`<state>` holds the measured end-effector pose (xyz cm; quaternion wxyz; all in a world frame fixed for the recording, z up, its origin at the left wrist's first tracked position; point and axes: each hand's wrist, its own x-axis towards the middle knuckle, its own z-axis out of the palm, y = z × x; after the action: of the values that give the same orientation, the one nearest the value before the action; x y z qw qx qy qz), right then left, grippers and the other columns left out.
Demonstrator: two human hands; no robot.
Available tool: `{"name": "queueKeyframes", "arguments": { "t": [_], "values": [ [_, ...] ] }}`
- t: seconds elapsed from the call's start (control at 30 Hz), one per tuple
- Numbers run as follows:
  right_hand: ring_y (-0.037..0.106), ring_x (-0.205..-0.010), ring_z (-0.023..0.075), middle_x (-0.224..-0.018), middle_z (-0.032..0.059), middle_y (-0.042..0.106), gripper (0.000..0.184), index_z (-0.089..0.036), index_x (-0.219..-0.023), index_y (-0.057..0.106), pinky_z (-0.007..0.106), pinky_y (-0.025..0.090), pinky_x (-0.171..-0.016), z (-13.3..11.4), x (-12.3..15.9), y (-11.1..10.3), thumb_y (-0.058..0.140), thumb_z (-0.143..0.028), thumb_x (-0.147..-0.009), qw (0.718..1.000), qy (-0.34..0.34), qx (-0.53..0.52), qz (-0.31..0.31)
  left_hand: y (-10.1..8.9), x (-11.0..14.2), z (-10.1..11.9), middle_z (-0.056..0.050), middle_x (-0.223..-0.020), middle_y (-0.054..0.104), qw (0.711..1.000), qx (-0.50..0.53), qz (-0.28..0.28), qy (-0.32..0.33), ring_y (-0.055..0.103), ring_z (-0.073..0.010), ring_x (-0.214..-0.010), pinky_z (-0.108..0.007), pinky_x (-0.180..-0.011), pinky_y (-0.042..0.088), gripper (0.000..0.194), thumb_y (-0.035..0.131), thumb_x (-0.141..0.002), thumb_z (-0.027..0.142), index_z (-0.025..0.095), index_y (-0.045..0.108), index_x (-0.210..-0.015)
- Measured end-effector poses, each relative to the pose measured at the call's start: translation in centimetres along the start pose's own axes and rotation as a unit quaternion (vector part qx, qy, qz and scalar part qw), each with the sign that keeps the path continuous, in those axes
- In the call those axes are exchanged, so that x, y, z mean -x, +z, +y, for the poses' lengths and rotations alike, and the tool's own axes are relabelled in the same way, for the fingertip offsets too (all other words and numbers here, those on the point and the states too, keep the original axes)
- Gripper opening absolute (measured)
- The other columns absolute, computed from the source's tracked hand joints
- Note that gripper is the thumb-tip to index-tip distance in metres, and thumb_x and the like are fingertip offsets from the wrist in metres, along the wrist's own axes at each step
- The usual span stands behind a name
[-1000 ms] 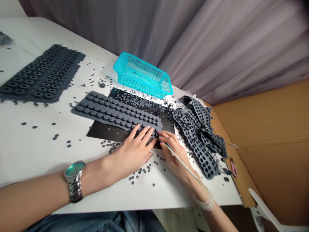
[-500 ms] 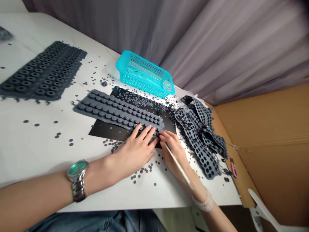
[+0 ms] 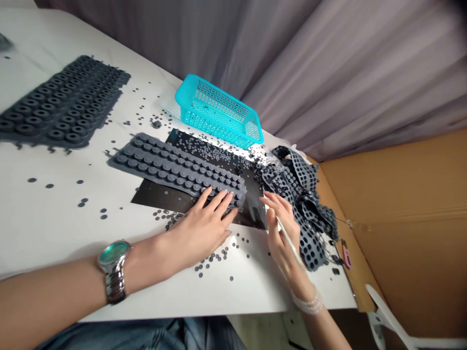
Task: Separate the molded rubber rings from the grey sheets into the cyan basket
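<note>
My left hand (image 3: 200, 226) lies flat with spread fingers on the near right end of a grey rubber sheet (image 3: 171, 165) with rows of round knobs. That sheet rests partly on a black mat (image 3: 155, 195). To the right of the sheet and apart from it, my right hand (image 3: 286, 238) is closed around a thin white stick-like tool (image 3: 289, 241). The tool's working tip is hard to make out. Small dark discs (image 3: 213, 150) are scattered over the mat and around it.
Behind the mat stands a turquoise basket (image 3: 219, 127). A larger knobbed rubber sheet (image 3: 65, 104) lies at the left. Crumpled perforated rubber sheets (image 3: 310, 238) are heaped at the right, near a pink-handled tool (image 3: 346, 254) and a cardboard panel (image 3: 397, 209).
My right hand has drawn back to the right, off the sheet's end, with the white tool still in it. My left hand keeps its place on the sheet.
</note>
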<state>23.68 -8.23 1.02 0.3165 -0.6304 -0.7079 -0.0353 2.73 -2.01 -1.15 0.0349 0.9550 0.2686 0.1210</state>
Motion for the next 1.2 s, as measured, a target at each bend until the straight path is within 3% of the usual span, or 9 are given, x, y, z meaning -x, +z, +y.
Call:
{"name": "queueKeyframes", "arguments": {
  "t": [0.13, 0.23, 0.33, 0.4, 0.5, 0.63, 0.9, 1.2],
  "values": [
    [0.060, -0.086, 0.0192, -0.101, 0.0079, 0.061, 0.035, -0.025, -0.127, 0.058, 0.038, 0.052, -0.076, -1.3, 0.3, 0.2, 0.038, -0.027, -0.099, 0.999, 0.044, 0.011, -0.026, 0.1, 0.0, 0.0, -0.018, -0.149, 0.041, 1.000, 0.002, 0.010, 0.001, 0.035, -0.0314, -0.139, -0.054, -0.112, 0.025, 0.048, 0.041, -0.096, 0.039, 0.018, 0.052, -0.137],
    [0.060, -0.070, 0.0159, -0.086, 0.0045, 0.065, 0.026, -0.023, -0.116, 0.063, 0.033, 0.051, -0.066, -2.1, -0.1, 0.3, 0.045, -0.025, -0.096, 0.998, 0.051, -0.012, -0.027, 0.1, 0.0, 0.0, -0.019, -0.150, 0.040, 1.000, 0.003, 0.012, 0.004, 0.035, -0.0318, -0.139, -0.054, -0.113, 0.025, 0.048, 0.040, -0.096, 0.039, 0.017, 0.052, -0.137],
    [0.065, -0.069, 0.0163, -0.081, 0.0038, 0.069, 0.012, -0.021, -0.097, 0.064, 0.031, 0.053, -0.063, -2.5, -0.6, 0.5, 0.055, -0.027, -0.092, 0.993, 0.108, -0.056, 0.010, 0.0, 0.0, 0.0, -0.020, -0.149, 0.041, 1.000, 0.003, 0.012, 0.004, 0.035, -0.0324, -0.139, -0.055, -0.113, 0.024, 0.047, 0.039, -0.096, 0.039, 0.017, 0.053, -0.136],
    [0.069, -0.076, 0.0183, -0.087, 0.0051, 0.072, 0.018, -0.021, -0.105, 0.062, 0.032, 0.056, -0.067, -2.5, -0.9, 0.7, 0.059, -0.029, -0.089, 0.983, 0.153, -0.097, 0.017, -0.1, 0.1, 0.0, -0.019, -0.149, 0.042, 1.000, 0.004, 0.011, 0.003, 0.036, -0.0324, -0.139, -0.055, -0.113, 0.024, 0.047, 0.039, -0.097, 0.039, 0.017, 0.053, -0.136],
    [0.071, -0.087, 0.0212, -0.101, 0.0085, 0.073, 0.031, -0.021, -0.119, 0.060, 0.034, 0.059, -0.073, -2.3, -1.0, 0.9, 0.061, -0.030, -0.089, 0.981, 0.168, -0.099, -0.001, -0.2, 0.1, 0.0, -0.018, -0.148, 0.043, 1.000, 0.005, 0.012, 0.005, 0.036, -0.0320, -0.139, -0.054, -0.113, 0.024, 0.047, 0.038, -0.097, 0.038, 0.018, 0.053, -0.136],
    [0.073, -0.086, 0.0218, -0.105, 0.0082, 0.074, 0.023, -0.021, -0.110, 0.068, 0.036, 0.061, -0.078, -2.2, -0.7, 0.8, 0.058, -0.027, -0.091, 0.991, 0.113, -0.049, -0.042, -0.1, 0.1, 0.0, -0.017, -0.148, 0.044, 1.000, 0.005, 0.014, 0.000, 0.037, -0.0308, -0.138, -0.054, -0.113, 0.025, 0.047, 0.039, -0.096, 0.039, 0.019, 0.053, -0.136],
    [0.069, -0.104, 0.0223, -0.117, 0.0084, 0.070, 0.027, -0.021, -0.114, 0.066, 0.042, 0.057, -0.095, -2.5, 0.4, 0.9, 0.055, -0.014, -0.090, 0.996, -0.050, -0.020, -0.073, 0.0, 0.2, 0.0, -0.018, -0.149, 0.042, 1.000, 0.002, 0.017, 0.001, 0.036, -0.0317, -0.139, -0.054, -0.114, 0.024, 0.050, 0.036, -0.097, 0.040, 0.013, 0.054, -0.135],
    [0.059, -0.121, 0.0242, -0.130, 0.0137, 0.061, 0.028, -0.020, -0.119, 0.056, 0.047, 0.053, -0.100, -1.7, 0.4, 1.0, 0.050, -0.015, -0.093, 0.985, -0.088, 0.003, -0.148, 0.0, 0.0, 0.0, -0.017, -0.149, 0.042, 1.000, 0.000, 0.004, 0.001, 0.035, -0.0318, -0.139, -0.054, -0.114, 0.023, 0.050, 0.037, -0.096, 0.040, 0.014, 0.053, -0.136]
  ]
}}
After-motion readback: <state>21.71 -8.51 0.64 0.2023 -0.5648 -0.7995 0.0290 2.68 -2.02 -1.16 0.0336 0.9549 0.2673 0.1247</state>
